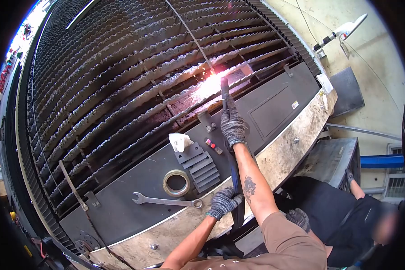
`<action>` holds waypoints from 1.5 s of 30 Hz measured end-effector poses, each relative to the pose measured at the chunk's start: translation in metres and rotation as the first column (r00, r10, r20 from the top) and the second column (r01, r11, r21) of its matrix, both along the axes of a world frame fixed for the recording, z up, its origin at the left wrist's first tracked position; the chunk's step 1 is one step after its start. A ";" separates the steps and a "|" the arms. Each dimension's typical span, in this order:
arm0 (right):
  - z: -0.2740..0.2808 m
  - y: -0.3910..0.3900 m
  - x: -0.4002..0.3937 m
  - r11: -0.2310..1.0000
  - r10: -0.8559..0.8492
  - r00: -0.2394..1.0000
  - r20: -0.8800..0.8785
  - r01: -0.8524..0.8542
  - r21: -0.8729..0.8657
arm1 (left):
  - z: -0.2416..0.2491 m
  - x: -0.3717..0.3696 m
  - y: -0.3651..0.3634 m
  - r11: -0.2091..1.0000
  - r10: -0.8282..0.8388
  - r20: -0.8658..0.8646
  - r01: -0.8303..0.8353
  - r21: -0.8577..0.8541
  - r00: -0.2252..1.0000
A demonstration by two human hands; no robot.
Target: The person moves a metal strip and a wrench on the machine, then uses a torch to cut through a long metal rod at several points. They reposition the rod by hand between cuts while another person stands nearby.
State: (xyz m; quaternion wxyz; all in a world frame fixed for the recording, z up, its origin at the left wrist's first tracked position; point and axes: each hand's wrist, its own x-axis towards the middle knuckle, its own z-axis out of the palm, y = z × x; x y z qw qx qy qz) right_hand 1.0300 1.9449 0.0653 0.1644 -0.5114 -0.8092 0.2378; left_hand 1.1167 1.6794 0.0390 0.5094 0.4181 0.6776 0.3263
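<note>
My right hand (234, 127), in a grey knit glove, is closed around a dark handheld torch (225, 87). The torch's tip meets a white-pink glare with sparks (212, 83) on the jagged metal slats (121, 99); the glare hides the exact contact. A long thin rod (191, 35) runs from the top down to the glare. Below, my left hand (223, 202), gloved alike, grips the torch's black sheathed cable (235, 173). Near it on the dark ledge (117, 211) lie a combination wrench (162, 200), a tape roll (187, 182) and a slotted grey block (202, 168).
A white cloth (180, 142) and a small red-capped item (213, 146) lie near the block. A pale stained rim (283, 157) borders the ledge. At lower right a co-worker in black (319, 202) is close beside my arm, near a metal box (335, 157).
</note>
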 end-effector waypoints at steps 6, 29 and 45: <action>-0.004 0.002 0.000 0.995 0.077 0.995 -0.058 -0.073 0.061 | 0.005 -0.004 0.004 0.996 -0.071 -0.012 0.070 -0.056 0.997; -0.008 0.001 0.001 0.994 0.089 0.992 -0.092 -0.082 0.074 | -0.004 0.000 0.002 0.999 -0.043 0.059 0.045 -0.029 0.997; 0.051 -0.078 0.012 0.879 0.375 0.927 -0.011 -0.360 -0.314 | 0.017 -0.013 -0.032 0.982 -0.169 0.166 0.152 0.110 0.972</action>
